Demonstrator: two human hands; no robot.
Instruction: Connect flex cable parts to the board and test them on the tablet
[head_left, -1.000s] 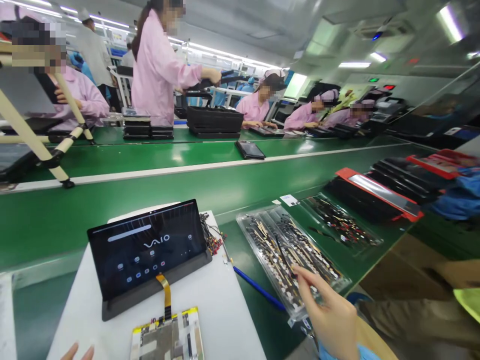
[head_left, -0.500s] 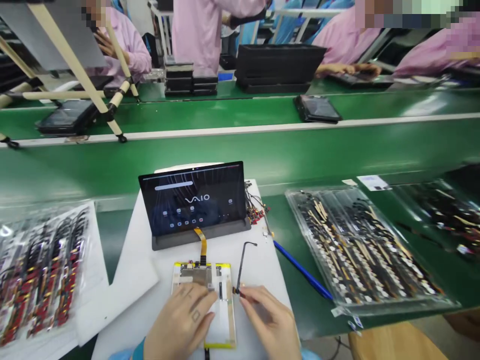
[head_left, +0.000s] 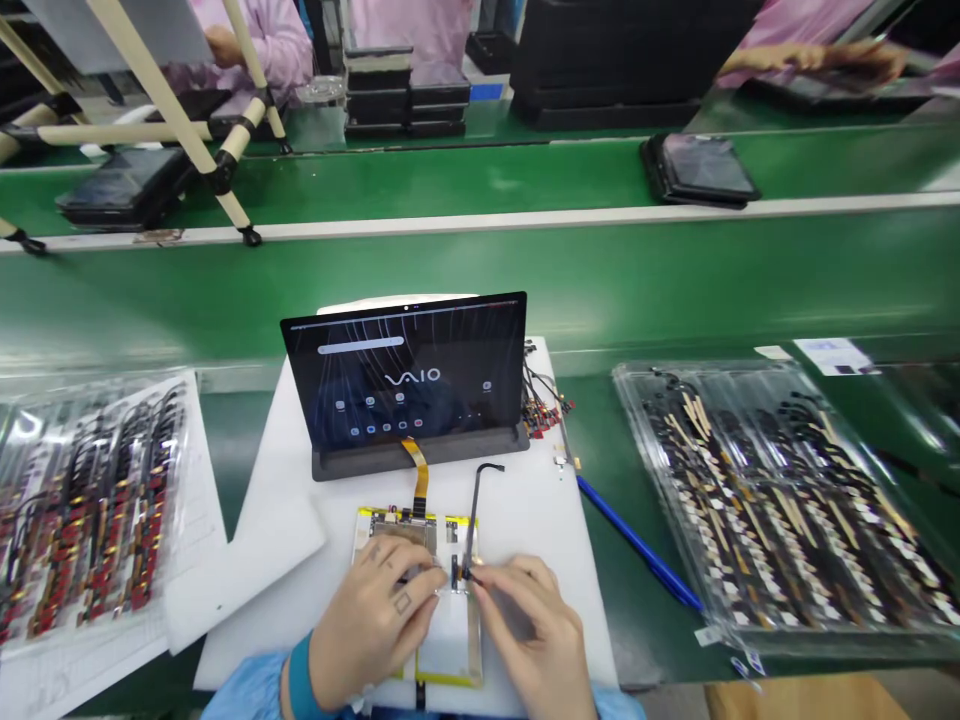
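Note:
A yellow-edged circuit board (head_left: 454,640) lies on a white pad (head_left: 525,520), joined by an orange ribbon cable (head_left: 418,478) to a lit tablet (head_left: 409,375) propped in a grey stand. My left hand (head_left: 375,625) rests on the board with fingers curled, pressing it down. My right hand (head_left: 529,630) pinches the lower end of a thin black flex cable (head_left: 475,505) at the board's middle, where the fingertips of both hands meet.
A clear tray of flex cables (head_left: 780,500) lies to the right, and another tray of red-tipped parts (head_left: 90,500) to the left. A blue pen (head_left: 637,545) lies beside the pad. Tablets ride the green conveyor (head_left: 480,270) behind; people in pink coats work across it.
The view has swung down from the right-hand tray to the pad. My right hand brought a black flex cable over from the tray to the board, and my left hand came down onto the board.

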